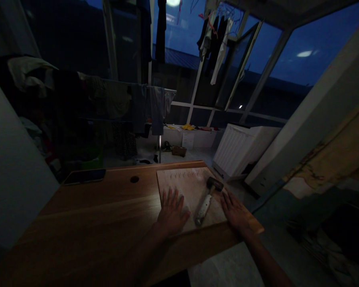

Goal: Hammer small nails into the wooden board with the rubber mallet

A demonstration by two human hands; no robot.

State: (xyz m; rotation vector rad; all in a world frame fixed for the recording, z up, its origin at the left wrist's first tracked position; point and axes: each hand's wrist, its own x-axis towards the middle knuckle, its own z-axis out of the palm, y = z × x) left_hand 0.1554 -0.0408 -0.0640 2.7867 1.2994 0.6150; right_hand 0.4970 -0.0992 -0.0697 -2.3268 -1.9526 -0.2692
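Note:
A pale wooden board (188, 196) lies on the right end of the wooden table, with a row of several nails (184, 174) standing along its far edge. Flat on the board's left part rests my left hand (172, 213), fingers spread and nothing held. My right hand (233, 208) lies at the board's right edge, fingers stretched out, also holding nothing. Between the two hands a hammer (205, 206) lies on the board, its dark head pointing away from me and its light, worn handle toward me. Neither hand touches the hammer.
The table (107, 215) has a dark round hole (134, 179) and a phone-like dark slab (85, 176) at its far left. Beyond stand a clothes rack with hanging laundry (157, 105) and a white appliance (237, 149). A patterned curtain (326, 159) hangs at right.

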